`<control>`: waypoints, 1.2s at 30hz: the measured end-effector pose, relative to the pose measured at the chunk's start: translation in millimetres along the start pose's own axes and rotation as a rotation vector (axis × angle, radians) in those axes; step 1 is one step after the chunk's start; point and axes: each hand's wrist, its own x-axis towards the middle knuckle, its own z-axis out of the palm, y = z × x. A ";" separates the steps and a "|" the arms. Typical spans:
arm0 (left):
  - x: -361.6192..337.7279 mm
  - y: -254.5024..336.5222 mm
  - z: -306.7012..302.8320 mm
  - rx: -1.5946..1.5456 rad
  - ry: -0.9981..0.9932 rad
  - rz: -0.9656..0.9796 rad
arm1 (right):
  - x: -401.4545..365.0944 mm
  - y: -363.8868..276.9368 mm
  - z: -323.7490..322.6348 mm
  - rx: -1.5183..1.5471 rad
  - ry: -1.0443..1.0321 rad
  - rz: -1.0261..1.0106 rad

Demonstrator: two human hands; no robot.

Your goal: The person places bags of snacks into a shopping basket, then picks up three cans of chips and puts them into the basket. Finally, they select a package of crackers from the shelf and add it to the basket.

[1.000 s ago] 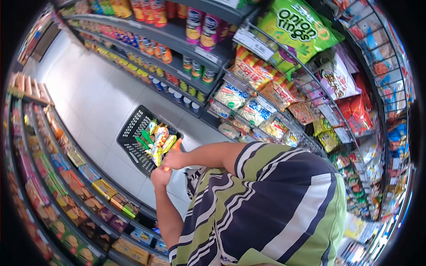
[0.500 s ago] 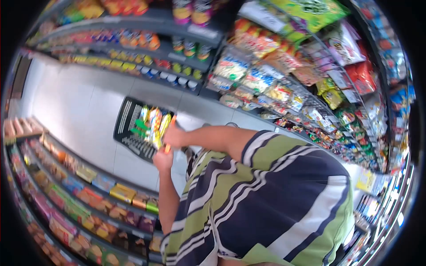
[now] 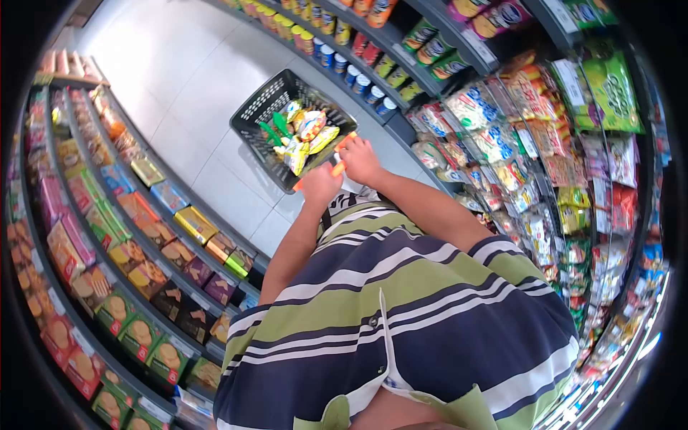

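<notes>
A black slotted shopping basket or cart (image 3: 251, 107) stands in the aisle ahead of me, with an orange handle (image 3: 339, 168) along its near side. My left hand (image 3: 320, 183) is closed around the left part of this handle. Further right on the same bar, my right hand (image 3: 360, 160) has its fingers wrapped round it. Yellow and white snack packets (image 3: 313, 126) lie inside the basket, along with some green items (image 3: 280, 123). Whether the basket rests on wheels is hidden from this angle.
Boxed biscuits fill the left shelves (image 3: 154, 251). On the right, bagged snacks (image 3: 494, 147) hang or lie on racks, and canister snacks (image 3: 433, 50) line the shelves beyond. Pale floor tiles (image 3: 190, 93) run between both sides.
My view has turned, so the basket appears higher and further right, and its contents are sharper. Both hands still hold the handle.
</notes>
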 end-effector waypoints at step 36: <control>1.7 3.0 -19.1 0.030 0.004 0.012 | -13.7 9.7 -17.0 0.213 -0.188 0.086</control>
